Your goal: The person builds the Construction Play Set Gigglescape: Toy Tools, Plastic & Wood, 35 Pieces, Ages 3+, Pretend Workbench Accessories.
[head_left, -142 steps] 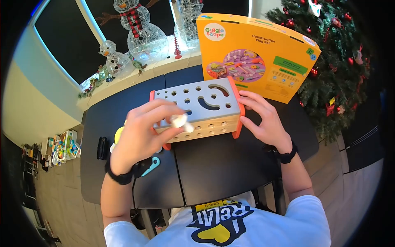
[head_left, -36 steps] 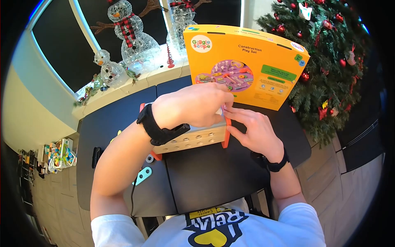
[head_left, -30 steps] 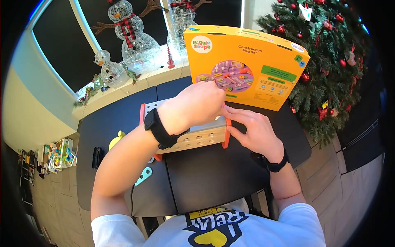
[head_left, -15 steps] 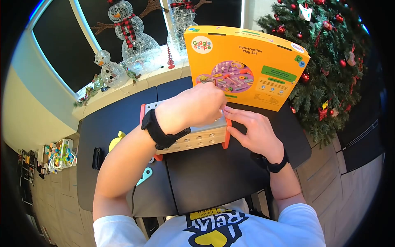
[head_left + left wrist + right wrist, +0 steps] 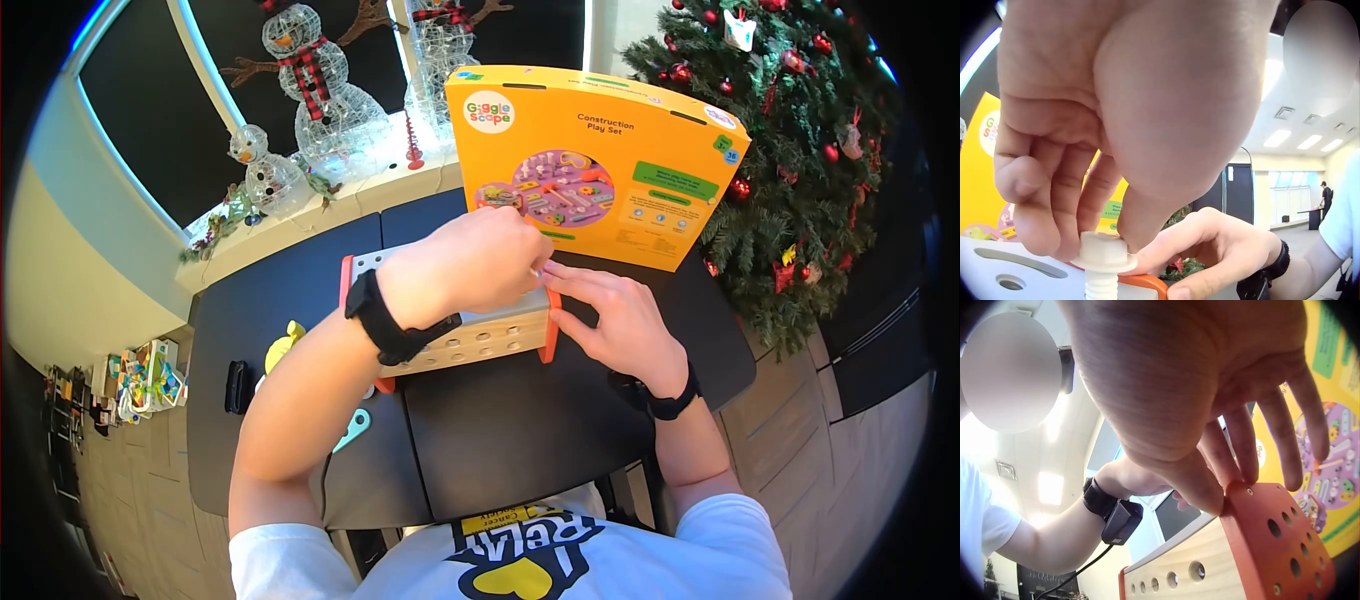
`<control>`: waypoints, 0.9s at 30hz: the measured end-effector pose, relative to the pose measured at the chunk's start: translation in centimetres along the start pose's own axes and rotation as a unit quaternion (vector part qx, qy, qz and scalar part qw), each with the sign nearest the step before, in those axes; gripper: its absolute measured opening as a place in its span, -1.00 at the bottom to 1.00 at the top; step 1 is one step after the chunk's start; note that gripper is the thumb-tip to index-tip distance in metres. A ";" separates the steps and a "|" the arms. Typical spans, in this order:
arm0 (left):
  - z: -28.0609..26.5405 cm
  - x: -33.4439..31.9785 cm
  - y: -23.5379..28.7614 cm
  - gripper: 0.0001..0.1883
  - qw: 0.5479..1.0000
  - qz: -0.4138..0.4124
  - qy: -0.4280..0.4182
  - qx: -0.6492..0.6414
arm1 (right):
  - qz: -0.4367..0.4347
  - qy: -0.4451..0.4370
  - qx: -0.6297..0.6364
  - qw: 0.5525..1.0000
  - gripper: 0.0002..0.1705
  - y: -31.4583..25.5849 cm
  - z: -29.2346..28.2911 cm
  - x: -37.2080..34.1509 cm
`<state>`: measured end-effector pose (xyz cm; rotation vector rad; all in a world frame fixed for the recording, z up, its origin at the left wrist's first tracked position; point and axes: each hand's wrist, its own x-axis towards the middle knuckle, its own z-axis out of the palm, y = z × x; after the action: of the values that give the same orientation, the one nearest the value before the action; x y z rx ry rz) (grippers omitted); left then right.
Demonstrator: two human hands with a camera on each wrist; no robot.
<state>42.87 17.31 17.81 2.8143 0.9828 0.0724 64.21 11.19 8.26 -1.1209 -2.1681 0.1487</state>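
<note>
White hex-headed bolt (image 5: 1104, 257), flanged and threaded, in pinch of left hand (image 5: 470, 262), straight-fingered right hand (image 5: 622, 318) against orange panel (image 5: 1265, 555)

overhead glare, dark fisheye edges

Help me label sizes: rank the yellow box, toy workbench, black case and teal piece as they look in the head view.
1. Yellow box
2. Toy workbench, partly hidden
3. Black case and teal piece: look too alike to rank
</note>
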 end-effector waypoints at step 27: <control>1.5 -0.6 0.2 -0.77 0.996 -0.050 0.078 -0.011 | 0.011 -0.008 -0.002 1.000 -0.56 -0.1 -0.1 0.0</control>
<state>42.70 16.61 16.36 2.7677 1.1460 0.2927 64.17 11.11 8.40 -1.1495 -2.1722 0.1624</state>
